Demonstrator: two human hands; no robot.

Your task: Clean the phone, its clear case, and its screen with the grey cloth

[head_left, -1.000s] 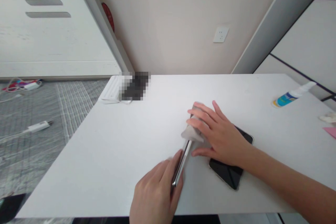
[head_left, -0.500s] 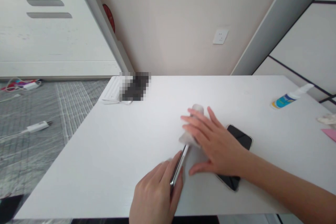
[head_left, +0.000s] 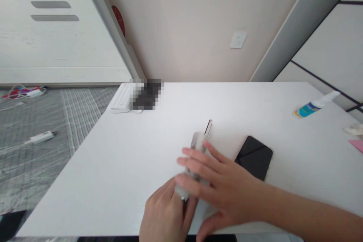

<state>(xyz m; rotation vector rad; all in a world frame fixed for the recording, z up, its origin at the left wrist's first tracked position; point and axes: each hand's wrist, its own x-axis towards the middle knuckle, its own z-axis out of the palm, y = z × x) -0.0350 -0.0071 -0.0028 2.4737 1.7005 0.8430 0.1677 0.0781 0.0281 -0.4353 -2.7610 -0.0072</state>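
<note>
My left hand is closed around the lower end of a slim phone with a shiny silver edge, tilted up on its side above the white table. Over the phone lies a thin whitish tissue, pressed against it by the outstretched fingers of my right hand. Fingers and tissue cover most of the phone, and the tissue is slightly blurred. A second, dark-screened phone lies flat on the table just right of my right hand, partly behind my forearm.
On the white table, a blue-and-white spray bottle lies or leans at the far right. A white face mask and a pixelated dark patch are at the back left. A white charger rests on the grey cloth to the left.
My right hand has slid the tissue down along the phone toward my left hand, uncovering the phone's far end. More of the second phone shows. My left hand has stayed in place.
</note>
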